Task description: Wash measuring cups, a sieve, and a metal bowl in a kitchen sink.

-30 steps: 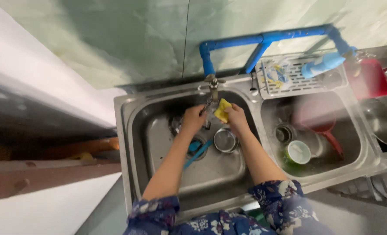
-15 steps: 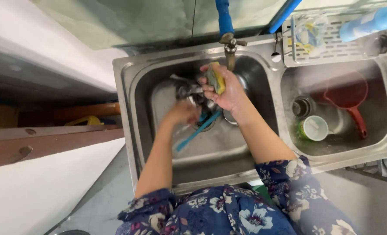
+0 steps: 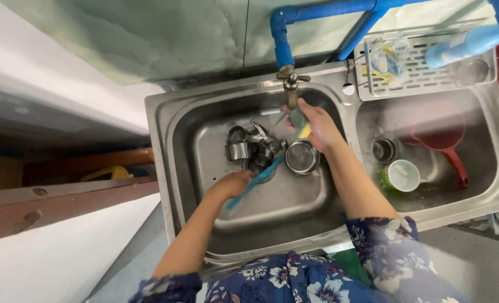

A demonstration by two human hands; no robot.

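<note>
Head view looks down into a steel double sink (image 3: 171,168). Right hand (image 3: 316,126) holds a yellow-green sponge (image 3: 301,122) under the tap (image 3: 290,84), grip closed around it, likely to wet it. Left hand (image 3: 235,184) lies low in the left basin, fingers curled on a blue utensil (image 3: 258,179) (its shape is unclear), beside piled steel cups (image 3: 249,148) and a small steel bowl (image 3: 302,157).
</note>
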